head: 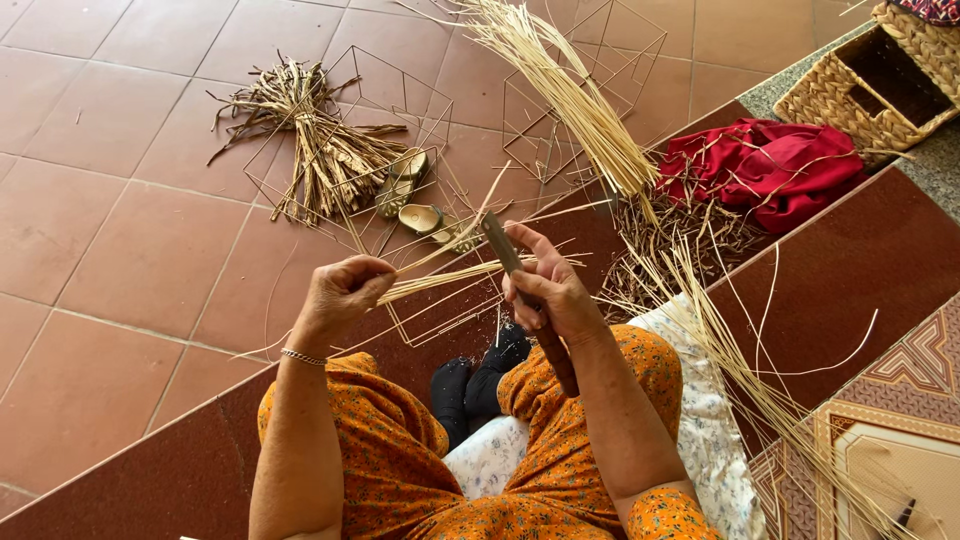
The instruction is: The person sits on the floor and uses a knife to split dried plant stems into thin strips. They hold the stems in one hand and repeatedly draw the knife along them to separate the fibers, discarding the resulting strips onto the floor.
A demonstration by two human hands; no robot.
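At centre frame the left hand (338, 292) pinches a bundle of pale straw strips (440, 278), its grip closed on their end. The right hand (548, 290) is wrapped tight around a wooden-handled knife (525, 300). A woven basket (868, 85) sits upper right, beside red cloth (770, 165).

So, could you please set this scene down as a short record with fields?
Setting: person seated at the edge of a dark red step above a terracotta tile floor
Left hand: pinches thin pale straw strips in a closed grip
Right hand: closed around a long dark-handled knife, blade against the strips
Nearby floor: bundle of dried brown reeds, thin wire frames, pair of worn sandals
Right side: long pale straw sheaf, crumpled red cloth, woven basket
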